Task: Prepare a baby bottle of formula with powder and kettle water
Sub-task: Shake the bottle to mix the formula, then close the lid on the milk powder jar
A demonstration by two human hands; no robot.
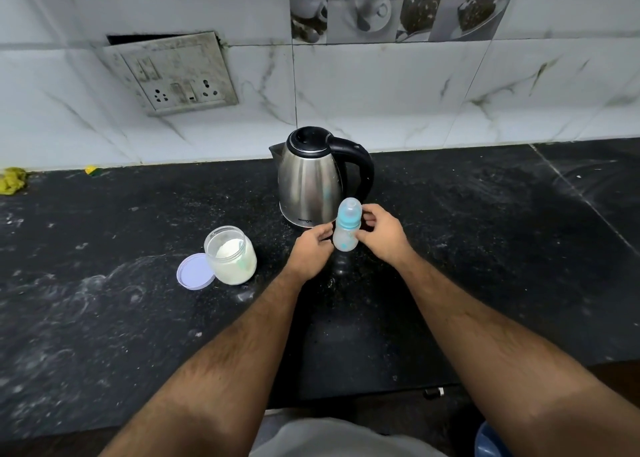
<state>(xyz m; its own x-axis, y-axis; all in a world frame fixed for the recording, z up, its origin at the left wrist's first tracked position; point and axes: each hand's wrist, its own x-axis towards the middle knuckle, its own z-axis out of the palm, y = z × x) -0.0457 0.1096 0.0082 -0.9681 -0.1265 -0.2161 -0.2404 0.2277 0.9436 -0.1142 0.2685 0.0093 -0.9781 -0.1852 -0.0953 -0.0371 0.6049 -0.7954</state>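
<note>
A small baby bottle (346,231) with a blue collar and a clear cap is held upright just above the black counter (485,249). My left hand (311,249) grips its lower body from the left. My right hand (381,235) holds it from the right, fingers curled around the collar and cap. Right behind the bottle stands a steel kettle (308,179) with a black lid and handle. To the left sits an open clear jar (230,259) of white powder, with its lilac lid (194,271) lying flat beside it.
A tiled wall with a socket plate (173,76) rises behind the counter. A yellow cloth (12,179) and a small yellow-green scrap (91,170) lie at the far left by the wall. White powder dust streaks the counter's left part.
</note>
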